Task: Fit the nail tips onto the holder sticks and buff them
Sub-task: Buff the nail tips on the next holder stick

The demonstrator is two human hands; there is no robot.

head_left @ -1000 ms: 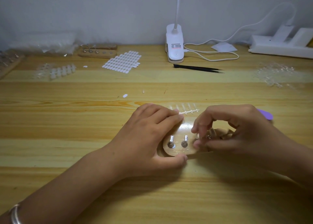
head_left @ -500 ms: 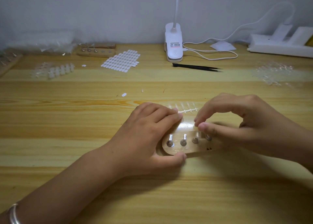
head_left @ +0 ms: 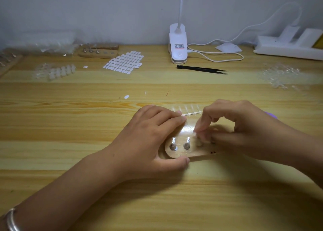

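Nail tip (head_left: 197, 136), small and blurred, is pinched between thumb and index fingers (head_left: 201, 124) of the right hand (head_left: 244, 127), right over the hidden third stick on the wooden holder base (head_left: 180, 154). The left hand (head_left: 148, 138) grips the base's left end on the desk (head_left: 70, 126). Press straight down, centred, base steady.

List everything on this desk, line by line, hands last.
wooden holder base: one, tan, front centre, under both hands
metal sticks: two visible, silver, on the base
nail tip strip: one, clear, behind the hands
adhesive tab sheet: one, white, back left
tweezers: one, black, back centre
clip lamp: one, white, at the wall
power strip: one, white, back right
second holder: one, tan, back left
nail tip pile: one, clear, far right
nail tip row: one, whitish, far left
left hand: grips the base
right hand: pinches a small pale piece over the base
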